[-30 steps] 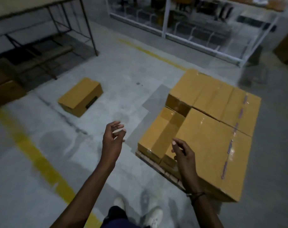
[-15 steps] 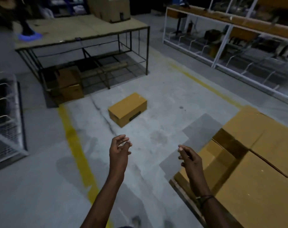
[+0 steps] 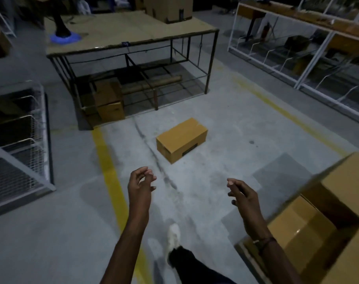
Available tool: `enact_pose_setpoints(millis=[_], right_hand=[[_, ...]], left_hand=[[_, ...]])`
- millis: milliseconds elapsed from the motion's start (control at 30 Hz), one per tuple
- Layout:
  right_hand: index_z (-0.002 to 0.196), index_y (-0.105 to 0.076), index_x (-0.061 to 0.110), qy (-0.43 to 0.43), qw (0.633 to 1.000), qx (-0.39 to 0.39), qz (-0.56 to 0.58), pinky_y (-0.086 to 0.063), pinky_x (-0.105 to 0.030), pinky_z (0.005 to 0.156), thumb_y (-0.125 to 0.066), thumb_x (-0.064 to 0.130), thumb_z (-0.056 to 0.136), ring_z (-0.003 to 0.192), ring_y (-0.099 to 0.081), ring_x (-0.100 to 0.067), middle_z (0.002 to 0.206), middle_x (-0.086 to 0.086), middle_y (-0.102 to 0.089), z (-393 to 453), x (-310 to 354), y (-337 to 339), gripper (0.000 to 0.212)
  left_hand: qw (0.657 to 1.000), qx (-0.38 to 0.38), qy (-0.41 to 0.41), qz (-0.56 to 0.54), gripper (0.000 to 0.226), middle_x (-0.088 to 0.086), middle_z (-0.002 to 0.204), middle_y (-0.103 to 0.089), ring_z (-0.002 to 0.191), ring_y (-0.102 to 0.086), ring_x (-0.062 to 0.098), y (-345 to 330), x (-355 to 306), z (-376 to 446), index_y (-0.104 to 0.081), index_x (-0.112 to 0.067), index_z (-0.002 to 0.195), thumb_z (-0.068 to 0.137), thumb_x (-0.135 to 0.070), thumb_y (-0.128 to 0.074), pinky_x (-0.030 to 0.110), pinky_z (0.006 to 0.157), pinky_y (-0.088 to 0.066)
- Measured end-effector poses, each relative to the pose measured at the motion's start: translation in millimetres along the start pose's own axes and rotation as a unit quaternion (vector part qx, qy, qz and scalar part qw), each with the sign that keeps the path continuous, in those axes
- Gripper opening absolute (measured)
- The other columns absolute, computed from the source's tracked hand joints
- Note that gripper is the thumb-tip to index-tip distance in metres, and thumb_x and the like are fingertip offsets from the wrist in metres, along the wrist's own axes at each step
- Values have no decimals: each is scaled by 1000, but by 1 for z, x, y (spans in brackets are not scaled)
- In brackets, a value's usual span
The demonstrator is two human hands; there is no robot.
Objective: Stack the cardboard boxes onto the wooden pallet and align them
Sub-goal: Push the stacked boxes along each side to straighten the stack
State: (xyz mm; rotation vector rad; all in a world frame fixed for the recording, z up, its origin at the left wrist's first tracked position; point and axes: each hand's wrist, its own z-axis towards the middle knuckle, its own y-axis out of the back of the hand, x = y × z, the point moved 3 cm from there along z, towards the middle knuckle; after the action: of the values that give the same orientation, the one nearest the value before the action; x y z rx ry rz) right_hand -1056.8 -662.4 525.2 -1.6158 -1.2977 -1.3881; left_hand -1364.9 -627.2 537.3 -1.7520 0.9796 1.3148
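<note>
One view only — camera on my head, angled forward and down over the concrete floor (image 3: pixel 225 124), my forearms close below, metal table (image 3: pixel 133 39) farther ahead.

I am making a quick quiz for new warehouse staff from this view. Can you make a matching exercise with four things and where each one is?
Things:
1. lone cardboard box
2. stacked boxes
3. blue object
4. yellow line

Places:
A. on top of the metal-framed table
B. painted on the floor, left of the left hand
C. on the bare floor ahead of both hands
D. at the lower right, beside the right forearm

Pairs: 1-C, 2-D, 3-A, 4-B
</note>
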Motion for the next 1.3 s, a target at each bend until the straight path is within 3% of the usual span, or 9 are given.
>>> enact_pose_setpoints(millis=[167, 433, 600, 933, 1300], right_hand=[[111, -78, 26, -1, 1000, -8, 18, -51, -35, 78, -68, 32, 103, 91, -69, -13, 110, 4, -75, 90, 14, -72, 15], [113, -78, 26, -3, 1000, -6, 27, -52, -35, 77, -67, 33, 104, 88, -69, -9, 112, 4, -75, 224, 59, -188, 16], [113, -77, 27, -22, 999, -15, 19, -52, -35, 78, -67, 34, 103, 88, -69, -8, 111, 3, -74, 289, 81, -239, 16], [114, -77, 26, -58, 991, -114, 35, -52, -33, 78, -67, 36, 103, 92, -68, -14, 113, 1, -74, 411, 96, -337, 17], [115, -75, 28, -129, 953, -263, 78, -51, -37, 80, -68, 36, 102, 97, -71, -20, 114, -2, -75, 479, 106, -416, 16]], left_hand=[[1000, -15, -18, 16, 12, 4, 116, -71, 101, -73, 20, 14, -19, 114, -65, -19, 115, 104, -17, -65, 31, 73, -55], [999, -19, -21, 44, 14, 5, 118, -71, 95, -72, 15, 18, -59, 290, -64, -17, 119, 105, -14, -61, 29, 71, -53], [999, -18, 1, 41, 10, 6, 113, -69, 95, -71, 17, 3, -78, 387, -65, -22, 110, 105, -14, -63, 29, 71, -53], [988, 121, 20, 99, 15, 5, 116, -70, 97, -73, 13, -62, -90, 610, -65, -17, 121, 106, -17, -62, 28, 73, -57], [927, 303, 63, 210, 19, 11, 122, -69, 91, -73, 12, -176, -82, 822, -63, -14, 123, 104, -17, -64, 28, 69, -55]])
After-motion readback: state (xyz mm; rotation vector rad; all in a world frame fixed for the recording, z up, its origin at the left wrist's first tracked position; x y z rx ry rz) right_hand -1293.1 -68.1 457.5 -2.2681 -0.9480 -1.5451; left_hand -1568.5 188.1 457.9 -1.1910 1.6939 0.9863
